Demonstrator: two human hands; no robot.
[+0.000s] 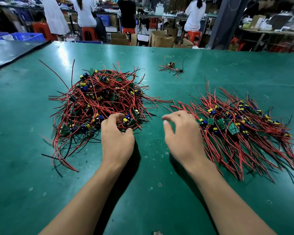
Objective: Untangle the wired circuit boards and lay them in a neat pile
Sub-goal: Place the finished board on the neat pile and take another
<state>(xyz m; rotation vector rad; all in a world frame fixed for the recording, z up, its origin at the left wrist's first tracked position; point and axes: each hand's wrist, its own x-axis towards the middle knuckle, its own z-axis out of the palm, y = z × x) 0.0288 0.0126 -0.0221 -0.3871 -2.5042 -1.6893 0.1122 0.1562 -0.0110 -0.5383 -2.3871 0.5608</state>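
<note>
A tangled heap of small green circuit boards (pixel 98 100) with red and black wires lies on the left of the green table (pixel 159 167). On the right lies a neater pile of boards (pixel 241 122) with their wires fanned roughly one way. My left hand (pixel 116 138) is at the near right edge of the tangled heap, its fingers curled round a board (pixel 129 120) and its wires. My right hand (pixel 182 136) hovers between the two piles with its fingers loosely spread, holding nothing.
A few stray wired boards (pixel 172 67) lie farther back in the middle of the table. A dark mat (pixel 10 50) covers the far left corner. Beyond the table stand people at benches, red stools (pixel 89 33) and cardboard boxes (pixel 161 39).
</note>
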